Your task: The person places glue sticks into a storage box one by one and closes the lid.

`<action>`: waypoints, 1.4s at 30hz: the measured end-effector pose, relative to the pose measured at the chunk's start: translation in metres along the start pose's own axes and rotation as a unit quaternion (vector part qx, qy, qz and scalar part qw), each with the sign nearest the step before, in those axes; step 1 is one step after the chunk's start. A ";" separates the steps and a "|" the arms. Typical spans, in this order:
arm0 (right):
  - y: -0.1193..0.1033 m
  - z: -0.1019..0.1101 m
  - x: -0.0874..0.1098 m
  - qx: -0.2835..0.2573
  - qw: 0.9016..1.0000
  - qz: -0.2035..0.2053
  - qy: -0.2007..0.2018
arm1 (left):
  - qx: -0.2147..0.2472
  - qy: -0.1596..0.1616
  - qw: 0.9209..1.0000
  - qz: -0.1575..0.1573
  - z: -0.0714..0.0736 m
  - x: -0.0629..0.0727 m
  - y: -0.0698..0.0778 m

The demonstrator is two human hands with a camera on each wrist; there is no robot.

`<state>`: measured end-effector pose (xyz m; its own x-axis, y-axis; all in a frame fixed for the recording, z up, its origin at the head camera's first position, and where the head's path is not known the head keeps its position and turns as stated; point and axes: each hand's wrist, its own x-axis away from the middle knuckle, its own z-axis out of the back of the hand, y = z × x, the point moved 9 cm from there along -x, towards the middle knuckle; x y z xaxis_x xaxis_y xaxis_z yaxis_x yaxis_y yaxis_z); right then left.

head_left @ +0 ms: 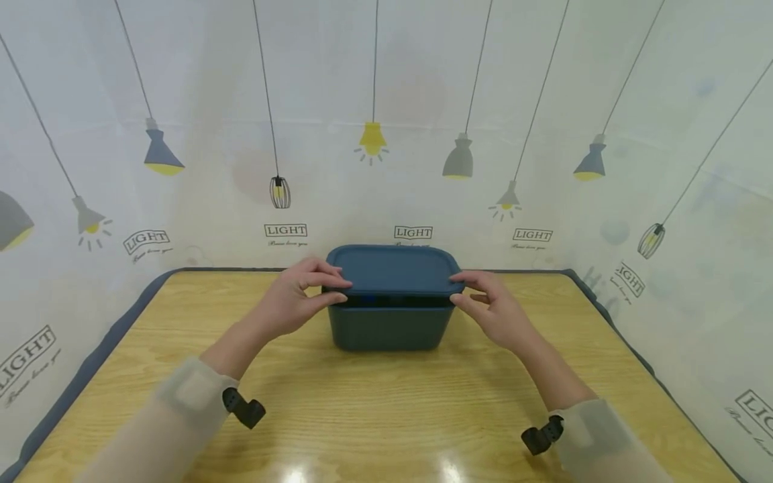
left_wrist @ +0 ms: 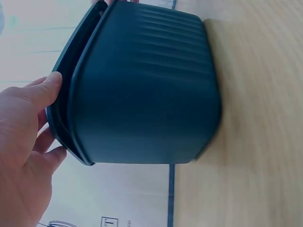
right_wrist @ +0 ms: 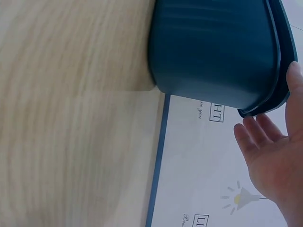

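Note:
A dark blue-green storage box point(head_left: 386, 330) stands upright on the table by the back wall. Its matching lid point(head_left: 395, 268) sits tilted on top, the front edge raised so that a dark gap shows along the near rim. My left hand point(head_left: 302, 295) pinches the lid's left front corner between thumb and fingers. At the opposite corner, my right hand point(head_left: 492, 308) holds the lid the same way, its thumb at the lid's edge in the right wrist view. The contents of the box are hidden in shadow.
A wood-grain table point(head_left: 374, 416) lies beneath the box, with dark blue trim along its edges. White wall cloth point(head_left: 338, 80) printed with hanging lamps rises behind and at both sides. Black wrist cameras point(head_left: 244, 408) sit on both sleeves.

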<state>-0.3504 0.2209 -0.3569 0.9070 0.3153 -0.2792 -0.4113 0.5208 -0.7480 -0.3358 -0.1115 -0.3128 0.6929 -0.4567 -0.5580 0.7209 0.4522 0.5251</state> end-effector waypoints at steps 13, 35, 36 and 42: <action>0.007 -0.008 0.008 0.000 1.000 -0.003 -0.003 | 0.006 0.025 1.000 -0.007 -0.009 0.014 -0.002; 0.021 -0.011 -0.002 0.010 0.999 -0.045 -0.014 | -0.009 -0.004 0.994 0.111 -0.014 0.013 -0.037; 0.022 -0.012 -0.004 0.009 0.998 -0.050 -0.021 | -0.004 -0.025 0.990 0.137 -0.017 0.013 -0.045; 0.030 -0.021 -0.015 -0.040 0.993 -0.083 -0.076 | 0.070 -0.124 0.961 0.238 -0.035 0.019 -0.075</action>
<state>-0.3749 0.2149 -0.3883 0.9352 0.3495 -0.0575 -0.2422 0.5124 -0.8239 -0.3770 -0.1273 -0.3859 0.9136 -0.4000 -0.0724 0.3042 0.5546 0.7745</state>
